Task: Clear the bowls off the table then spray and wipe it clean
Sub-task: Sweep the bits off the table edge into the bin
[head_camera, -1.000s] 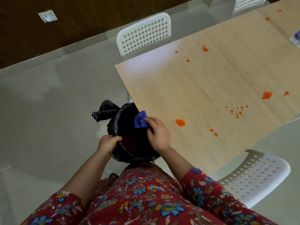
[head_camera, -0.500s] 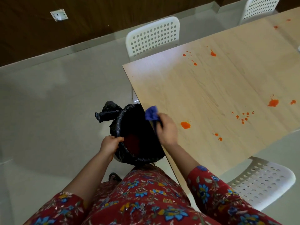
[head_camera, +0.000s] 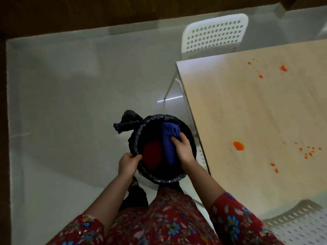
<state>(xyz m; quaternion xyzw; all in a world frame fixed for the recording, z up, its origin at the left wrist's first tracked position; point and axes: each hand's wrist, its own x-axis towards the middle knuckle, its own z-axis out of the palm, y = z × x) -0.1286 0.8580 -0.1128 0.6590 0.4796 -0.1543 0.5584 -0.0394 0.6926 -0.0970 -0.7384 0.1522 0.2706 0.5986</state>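
Observation:
A light wooden table [head_camera: 247,112] fills the right side, spattered with orange stains [head_camera: 238,145]. No bowls show on it. Beside its left edge stands a round bin lined with a black bag [head_camera: 136,138], a dark red mass [head_camera: 152,154] at its bottom. My left hand [head_camera: 128,163] grips the bin's near left rim. My right hand [head_camera: 184,151] is inside the bin's mouth and holds a blue cloth [head_camera: 169,142], which hangs down into the bin.
A white perforated chair [head_camera: 215,32] stands at the table's far end, and another white chair [head_camera: 297,225] at the near right. The grey tiled floor [head_camera: 70,103] lies open to the left. A dark wall runs along the top.
My right hand has moved the blue cloth from the table's edge into the bin's mouth. The view has swung left and dimmed. My left hand stays on the rim.

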